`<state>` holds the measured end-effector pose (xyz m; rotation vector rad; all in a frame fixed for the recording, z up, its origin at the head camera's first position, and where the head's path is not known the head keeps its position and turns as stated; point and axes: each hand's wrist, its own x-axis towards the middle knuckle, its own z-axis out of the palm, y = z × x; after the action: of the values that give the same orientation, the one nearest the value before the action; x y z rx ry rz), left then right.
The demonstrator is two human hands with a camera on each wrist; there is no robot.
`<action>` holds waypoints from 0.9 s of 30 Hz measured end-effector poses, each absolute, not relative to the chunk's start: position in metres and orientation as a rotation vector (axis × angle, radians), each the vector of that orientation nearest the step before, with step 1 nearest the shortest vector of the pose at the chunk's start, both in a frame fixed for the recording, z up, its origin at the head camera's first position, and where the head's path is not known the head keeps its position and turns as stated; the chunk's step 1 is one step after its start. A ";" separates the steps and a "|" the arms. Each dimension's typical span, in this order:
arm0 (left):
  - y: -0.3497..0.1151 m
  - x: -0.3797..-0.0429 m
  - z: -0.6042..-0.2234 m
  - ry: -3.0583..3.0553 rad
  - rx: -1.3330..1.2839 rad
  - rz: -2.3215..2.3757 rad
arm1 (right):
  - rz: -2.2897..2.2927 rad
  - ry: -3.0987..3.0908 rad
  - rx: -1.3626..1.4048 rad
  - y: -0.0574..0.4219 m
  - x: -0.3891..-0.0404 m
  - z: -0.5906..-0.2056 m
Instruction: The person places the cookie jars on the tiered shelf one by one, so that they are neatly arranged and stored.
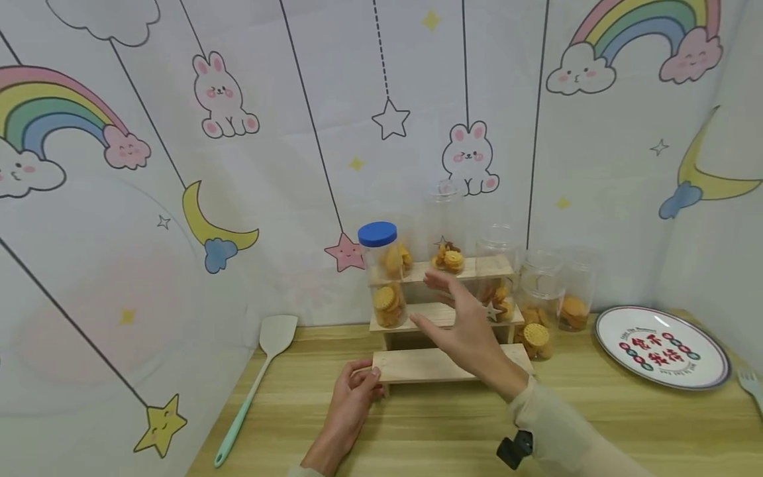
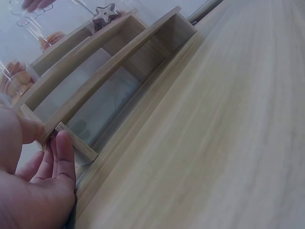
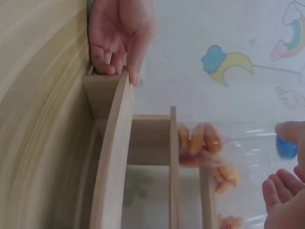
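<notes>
A stepped wooden rack (image 1: 438, 364) stands on the table against the backdrop. My left hand (image 1: 354, 395) pinches the left end of its lowest step, thumb on top and fingers beneath, as the left wrist view confirms. Above the middle step hovers my right hand (image 1: 467, 328), fingers spread and thumb apart, holding nothing. Nearest to it, on the middle step's left end, is a clear jar of biscuits with a blue lid (image 1: 377, 234). Lidless clear jars with biscuits (image 1: 448, 258) stand on the upper steps. A star-shaped cutter (image 2: 105, 15) shows at the rack's right side.
Right of the rack stand more clear biscuit jars (image 1: 536, 338). A white plate with red lettering (image 1: 661, 348) leans or lies farther right, beside a fork (image 1: 751, 387). A spatula with a mint handle (image 1: 241, 411) lies at the left. Behind hangs a cartoon-printed sheet (image 1: 298, 165).
</notes>
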<state>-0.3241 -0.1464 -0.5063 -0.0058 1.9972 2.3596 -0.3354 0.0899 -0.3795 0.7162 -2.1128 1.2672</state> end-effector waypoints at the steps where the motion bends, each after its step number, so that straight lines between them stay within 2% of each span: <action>1: -0.146 -0.324 -0.506 2.003 -0.007 2.356 | 1.267 -2.089 0.717 0.097 -0.331 -0.381; 8: -0.145 -0.325 -0.508 2.004 0.007 2.364 | 1.266 -2.017 0.621 0.162 -0.312 -0.399; 15: -0.146 -0.325 -0.508 2.010 -0.002 2.358 | 1.312 -2.041 0.391 0.222 -0.310 -0.422; 23: -0.146 -0.325 -0.508 2.008 -0.005 2.351 | 1.365 -2.169 -0.052 0.263 -0.322 -0.444; 27: -0.146 -0.325 -0.508 2.017 0.006 2.348 | 1.389 -2.298 -0.079 0.273 -0.332 -0.454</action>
<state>-0.3253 -0.1460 -0.5076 0.0058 2.0173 2.3479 -0.3318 0.2727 -0.4536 -0.0787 -2.2982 1.3892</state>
